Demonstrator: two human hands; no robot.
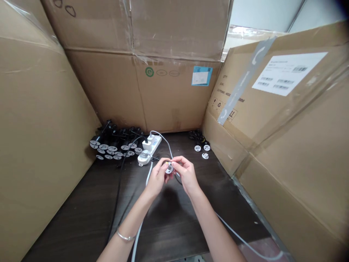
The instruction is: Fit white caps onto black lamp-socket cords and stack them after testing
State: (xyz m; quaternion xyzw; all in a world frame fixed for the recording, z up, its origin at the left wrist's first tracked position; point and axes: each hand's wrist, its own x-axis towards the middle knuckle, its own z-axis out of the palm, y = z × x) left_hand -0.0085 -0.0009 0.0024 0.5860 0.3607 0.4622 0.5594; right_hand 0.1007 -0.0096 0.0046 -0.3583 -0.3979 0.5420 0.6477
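My left hand (158,174) and my right hand (187,174) meet above the middle of the dark table. Between their fingertips they grip a small round white-faced piece (169,168), its face turned up towards me. Dark markings or slots show on that face; its underside is hidden by my fingers. A dark cable (177,179) runs close beneath my right hand. Just beyond my left hand lies a white power strip (143,159) with white plug adapters (147,145) in it.
Several black cylinders with white round ends (112,148) are stacked at the back left. More white-faced pieces (206,147) with black wires lie at the back right, by a loose white disc (205,156). Cardboard boxes (169,98) wall the dark table (89,211); cables cross it.
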